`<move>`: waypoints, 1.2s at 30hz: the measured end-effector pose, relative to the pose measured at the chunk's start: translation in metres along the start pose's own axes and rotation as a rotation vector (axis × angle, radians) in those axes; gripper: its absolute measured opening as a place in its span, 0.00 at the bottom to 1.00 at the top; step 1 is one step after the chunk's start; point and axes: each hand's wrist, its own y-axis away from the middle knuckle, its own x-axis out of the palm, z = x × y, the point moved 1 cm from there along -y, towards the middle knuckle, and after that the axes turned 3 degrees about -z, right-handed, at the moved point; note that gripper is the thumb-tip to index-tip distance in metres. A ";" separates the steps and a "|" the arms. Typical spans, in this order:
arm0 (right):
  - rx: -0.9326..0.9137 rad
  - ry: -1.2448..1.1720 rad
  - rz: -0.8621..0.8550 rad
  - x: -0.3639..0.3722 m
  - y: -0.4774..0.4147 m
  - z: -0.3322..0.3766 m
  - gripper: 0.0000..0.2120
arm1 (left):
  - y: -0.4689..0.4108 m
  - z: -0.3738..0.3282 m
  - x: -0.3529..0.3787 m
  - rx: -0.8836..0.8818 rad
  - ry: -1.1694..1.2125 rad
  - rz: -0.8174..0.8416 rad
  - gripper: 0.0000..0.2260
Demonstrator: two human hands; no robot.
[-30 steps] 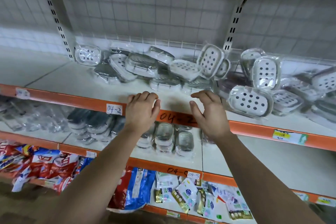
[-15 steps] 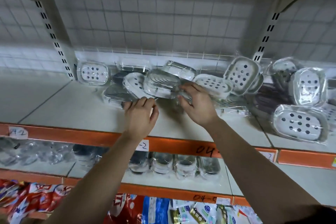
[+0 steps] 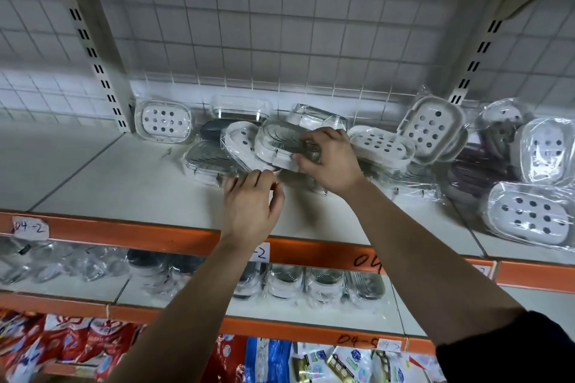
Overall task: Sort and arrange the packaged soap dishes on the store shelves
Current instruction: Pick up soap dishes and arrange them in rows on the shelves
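White shelf (image 3: 130,183): right hand (image 3: 329,162) clamps slick, light, film-wrapped ribbed clear soap dish (image 3: 281,141) by its rim; left hand (image 3: 252,205) loosely curled, empty.

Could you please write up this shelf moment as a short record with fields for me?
setting: store shelf with orange front edge, wire grid back
stock: packaged soap dishes in a loose pile at the back
right hand: gripping a ribbed clear-wrapped soap dish in the pile's middle
left hand: just below that dish, fingers at its lower edge; grip unclear
leaning item: holed white soap dish propped upright to the right
shelf below: more wrapped dishes in a row
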 end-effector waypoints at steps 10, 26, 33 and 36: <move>0.013 -0.170 -0.027 -0.003 0.006 0.003 0.19 | 0.001 -0.001 -0.003 -0.003 0.011 -0.025 0.11; 0.025 -0.168 -0.280 -0.045 0.109 -0.023 0.24 | 0.001 -0.002 -0.006 0.067 0.025 0.011 0.14; 0.084 0.030 -0.377 -0.067 0.154 -0.057 0.24 | -0.009 -0.026 0.004 0.208 0.152 0.182 0.14; 0.097 0.080 -0.389 -0.069 0.162 -0.071 0.23 | -0.019 -0.044 0.021 0.248 0.180 0.360 0.15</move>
